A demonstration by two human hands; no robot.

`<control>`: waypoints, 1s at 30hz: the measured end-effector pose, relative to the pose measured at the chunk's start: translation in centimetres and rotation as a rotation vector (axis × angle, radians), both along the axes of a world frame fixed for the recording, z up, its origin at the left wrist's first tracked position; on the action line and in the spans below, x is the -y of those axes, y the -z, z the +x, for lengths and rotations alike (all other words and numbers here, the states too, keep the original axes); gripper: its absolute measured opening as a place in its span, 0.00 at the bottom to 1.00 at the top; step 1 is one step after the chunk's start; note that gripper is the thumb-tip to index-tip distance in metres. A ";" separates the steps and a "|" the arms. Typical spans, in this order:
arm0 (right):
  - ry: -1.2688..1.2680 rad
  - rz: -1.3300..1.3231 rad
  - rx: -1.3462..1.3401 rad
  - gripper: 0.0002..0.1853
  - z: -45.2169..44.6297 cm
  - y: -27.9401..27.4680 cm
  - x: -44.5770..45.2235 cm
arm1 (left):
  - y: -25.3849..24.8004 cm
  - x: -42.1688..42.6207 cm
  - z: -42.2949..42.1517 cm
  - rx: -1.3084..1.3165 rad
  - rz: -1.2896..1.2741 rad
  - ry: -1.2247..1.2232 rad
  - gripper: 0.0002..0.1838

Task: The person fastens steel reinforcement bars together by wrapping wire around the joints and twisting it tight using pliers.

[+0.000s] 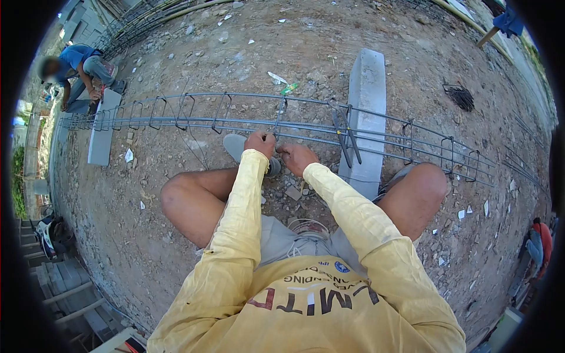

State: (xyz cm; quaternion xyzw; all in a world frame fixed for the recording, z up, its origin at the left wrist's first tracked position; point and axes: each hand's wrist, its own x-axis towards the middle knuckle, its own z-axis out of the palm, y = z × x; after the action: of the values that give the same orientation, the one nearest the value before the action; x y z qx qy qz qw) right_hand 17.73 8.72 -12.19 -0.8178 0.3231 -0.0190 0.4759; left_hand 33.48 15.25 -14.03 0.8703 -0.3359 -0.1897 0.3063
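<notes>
A long rebar cage (235,123) of thin steel bars and square stirrups runs from left to right in front of me. My left hand (261,143) is closed in a pinch at the cage's near bar, just below a stirrup (279,115). Close beside it on the right, my right hand (297,157) also has its fingers pinched together. Whatever is between the fingers is too small to make out. A pair of pincers (344,136) with dark, yellow-marked handles rests on the bars, over a pale concrete block (366,79) that lies under the cage.
A second block (101,147) lies under the cage's far left end, where a co-worker (88,67) crouches. A dark wire bundle (459,96) lies on the stony ground at right. More rebar (159,15) is stacked at the back left. Another person (540,244) is at the right edge.
</notes>
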 end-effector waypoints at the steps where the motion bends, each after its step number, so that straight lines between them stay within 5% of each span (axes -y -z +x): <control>1: -0.003 0.004 -0.001 0.17 0.0 -0.1 0.1 | 0.8 0.0 0.3 -0.013 -0.004 -0.007 0.16; 7: 0.012 0.047 0.056 0.18 0.4 -0.1 0.3 | 2.0 -0.5 -0.2 -0.063 -0.170 -0.053 0.14; 13: 0.071 0.027 -0.177 0.20 1.7 -1.4 0.2 | 2.3 -0.4 -0.6 -0.013 -0.208 -0.082 0.16; 16: 0.192 -0.018 -0.128 0.24 2.0 -2.2 -0.5 | 2.3 -0.5 -0.9 0.027 -0.228 -0.081 0.15; 30: -0.012 0.203 0.184 0.30 1.2 1.9 1.9 | -0.3 -0.6 -2.0 -0.040 -0.263 -0.115 0.15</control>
State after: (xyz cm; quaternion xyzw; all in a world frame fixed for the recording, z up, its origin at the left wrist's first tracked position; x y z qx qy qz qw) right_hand 18.89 6.77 -14.04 -0.7621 0.2736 -0.0582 0.5840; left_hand 31.44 15.83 -13.72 0.8365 -0.3013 -0.1432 0.4346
